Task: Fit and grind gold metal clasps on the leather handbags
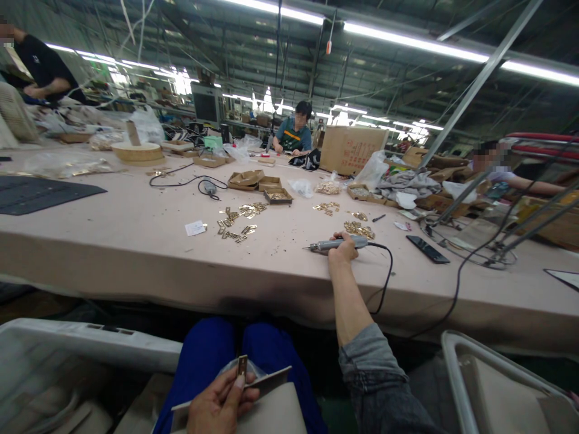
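Note:
Low over my lap, my left hand [226, 401] pinches a small gold metal plate [242, 365] between thumb and fingers, close to a beige panel [274, 407] lying across my knees. My right hand [344, 247] is stretched out to the table and wrapped round a grey electric screwdriver [323, 245], whose tip points left and whose black cord trails off to the right. Loose gold rectangular plates [235, 232] are scattered left of the screwdriver. Just beyond my right hand is a pile of gold pieces [359, 229].
Small cardboard trays [278, 196] and a large carton [350, 147] stand farther back. A phone [427, 249] lies right of my hand, near a wire stand [479, 247]. White bins [90, 343] flank my legs. Other people [294, 134] work around the table.

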`<state>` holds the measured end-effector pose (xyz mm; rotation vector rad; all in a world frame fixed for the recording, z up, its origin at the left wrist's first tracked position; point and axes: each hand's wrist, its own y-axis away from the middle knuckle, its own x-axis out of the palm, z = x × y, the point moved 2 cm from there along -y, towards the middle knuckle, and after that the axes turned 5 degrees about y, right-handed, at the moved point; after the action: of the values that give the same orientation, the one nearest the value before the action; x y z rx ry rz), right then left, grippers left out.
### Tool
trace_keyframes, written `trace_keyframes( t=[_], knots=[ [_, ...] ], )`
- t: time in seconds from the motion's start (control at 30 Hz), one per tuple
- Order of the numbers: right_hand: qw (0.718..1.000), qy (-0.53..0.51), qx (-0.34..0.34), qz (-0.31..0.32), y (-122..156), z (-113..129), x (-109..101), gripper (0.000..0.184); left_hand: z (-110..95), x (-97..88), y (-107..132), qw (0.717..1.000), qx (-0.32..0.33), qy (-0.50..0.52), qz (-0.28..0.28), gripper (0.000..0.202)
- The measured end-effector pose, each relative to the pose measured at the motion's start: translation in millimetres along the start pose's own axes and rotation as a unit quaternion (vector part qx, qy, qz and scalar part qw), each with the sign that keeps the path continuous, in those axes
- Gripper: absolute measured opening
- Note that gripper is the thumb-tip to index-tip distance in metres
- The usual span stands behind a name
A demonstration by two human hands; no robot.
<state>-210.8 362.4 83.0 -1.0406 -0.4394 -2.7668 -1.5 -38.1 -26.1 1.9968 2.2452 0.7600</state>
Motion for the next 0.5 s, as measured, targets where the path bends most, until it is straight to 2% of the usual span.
trace_keyframes(
  t=[0.2, 0.5],
  knots=[
    [1.0, -0.008, 0.0, -0.004, -0.9, -1.0, 0.2, 0.023, -5.9, 2.7, 3.3, 1.0, 0.001, -0.011, -0.004, 0.059],
    [1.0, -0.001, -0.005, -0.01, 4.4, 2.7, 1.0, 0.03, -6.9, 2.4, 3.5, 1.0, -0.006, -0.01, -0.006, 0.059]
  ],
)
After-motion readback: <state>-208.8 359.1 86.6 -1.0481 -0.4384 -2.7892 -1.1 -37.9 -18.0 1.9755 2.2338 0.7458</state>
